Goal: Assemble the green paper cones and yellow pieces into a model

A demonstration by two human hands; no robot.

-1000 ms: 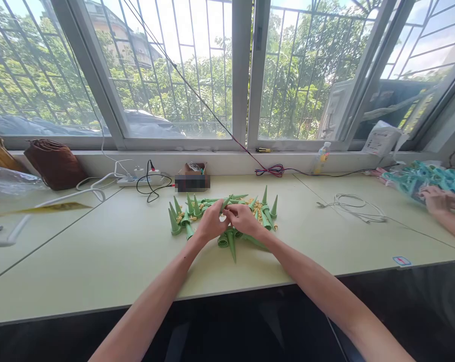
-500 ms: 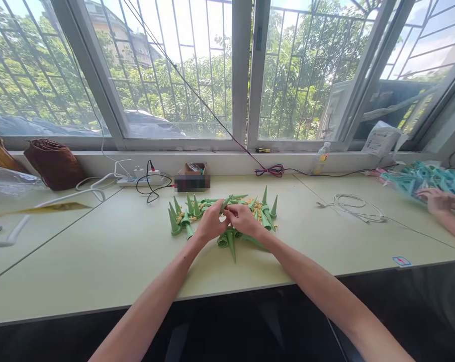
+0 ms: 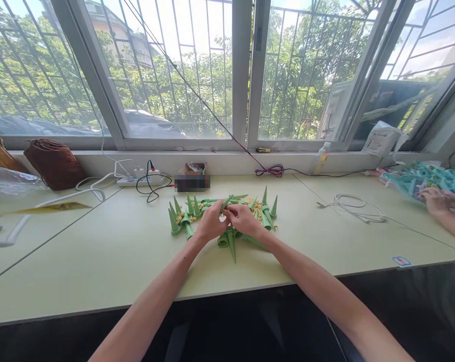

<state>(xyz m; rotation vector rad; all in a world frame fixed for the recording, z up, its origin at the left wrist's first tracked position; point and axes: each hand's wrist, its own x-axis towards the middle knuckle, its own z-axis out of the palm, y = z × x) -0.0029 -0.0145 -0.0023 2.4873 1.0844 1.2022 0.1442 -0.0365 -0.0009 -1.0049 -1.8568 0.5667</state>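
Note:
My left hand (image 3: 211, 223) is closed around a green plastic cone spike (image 3: 225, 203), whose tip points up and away from me. Fingertips of my right hand (image 3: 245, 220) are pinched together against my left fingertips at the near end of that spike. What the right fingers grip is too small and hidden to make out. Around both hands lie several more green cone spikes (image 3: 232, 246), some standing on their caps (image 3: 175, 230) and others on their sides. Small tan-yellow pieces (image 3: 258, 216) are scattered among them, partly covered by my hands.
Behind the pile stands a small open box (image 3: 192, 182), near a power strip (image 3: 140, 180) with cables. A coiled white cable (image 3: 353, 207) lies to the right. Farther right, another person's hands (image 3: 436, 201) touch turquoise plastic items (image 3: 427, 181). A bottle (image 3: 321, 158) stands by the window.
My hands and the spike stay almost exactly in place. At the far right, the other person's hand has shifted slightly.

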